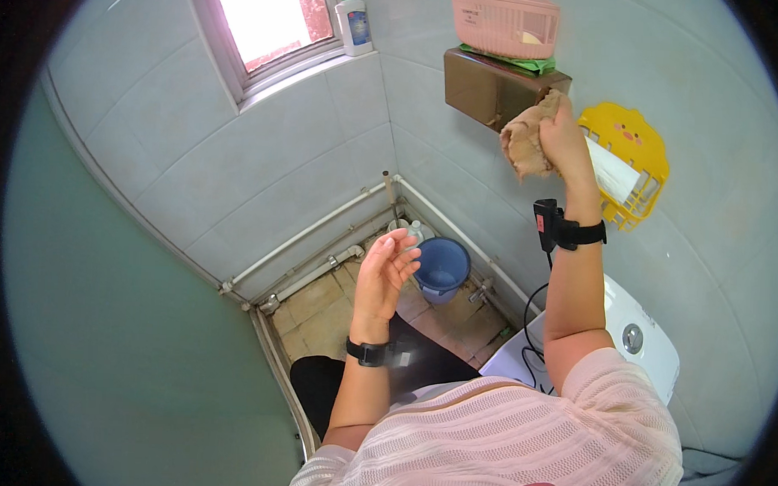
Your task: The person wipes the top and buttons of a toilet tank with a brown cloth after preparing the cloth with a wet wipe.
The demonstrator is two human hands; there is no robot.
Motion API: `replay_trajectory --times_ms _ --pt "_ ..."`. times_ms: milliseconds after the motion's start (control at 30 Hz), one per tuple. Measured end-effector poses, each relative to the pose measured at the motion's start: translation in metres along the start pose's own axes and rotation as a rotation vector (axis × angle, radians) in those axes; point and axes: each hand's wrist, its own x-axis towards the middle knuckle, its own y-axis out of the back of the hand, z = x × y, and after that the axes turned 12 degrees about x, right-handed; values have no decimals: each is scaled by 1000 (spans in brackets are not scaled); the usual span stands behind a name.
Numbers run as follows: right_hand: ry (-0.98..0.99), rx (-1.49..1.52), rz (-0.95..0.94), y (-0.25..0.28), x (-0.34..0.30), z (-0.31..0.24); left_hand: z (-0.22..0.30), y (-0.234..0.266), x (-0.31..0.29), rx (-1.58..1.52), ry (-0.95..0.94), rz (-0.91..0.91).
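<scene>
Reaches up and forward with the right arm nearly straight, bringing the right hand [565, 146] to the tiled wall. Clenches a crumpled tan cloth [523, 147] in the right fist, with loose folds hanging toward the left. Holds the cloth at the right end of a brown wall box [471, 87]; cannot tell whether touching it or just in front. Bends the left arm at the elbow, raising the left hand [388, 264] in midair, fingers loosely curled, grip released. Wears a black strap [372, 354] on each wrist.

Faces a pink basket [499, 33] set above the brown wall box, with a pale item inside and a green packet [532, 65] beneath. Has a yellow wall rack [658, 154] just right of the right hand, with a white object [610, 172] in it. Overlooks a blue bucket [439, 294] on the floor, contents hard to make out, beside a clear bottle [415, 230] near the left fingertips. Has a green-capped white bottle [354, 28] farther off, upright on the windowsill [300, 77].
</scene>
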Motion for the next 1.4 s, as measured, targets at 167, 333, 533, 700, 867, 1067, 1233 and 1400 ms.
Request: replay_trajectory --times_ms 167,333,533,700,867,1067,1233,1400 --pt "364 81 295 3 24 20 -6 0 2 -4 14 18" --pt "40 164 312 -27 20 10 5 11 -3 -5 -61 39" --pt "182 -89 -275 9 15 12 -1 -5 4 -40 11 -1" --pt "115 -212 -477 29 -6 -34 -2 -8 3 -44 7 -21" --pt "29 -249 -601 22 -22 -3 -1 -13 3 -13 20 -10" --pt "266 161 -23 -6 -69 1 11 -15 5 107 13 2" --pt "26 66 -213 -42 -92 15 25 -37 13 259 -36 7" --pt "57 465 -489 -60 -137 33 17 -48 14 635 -44 -1"
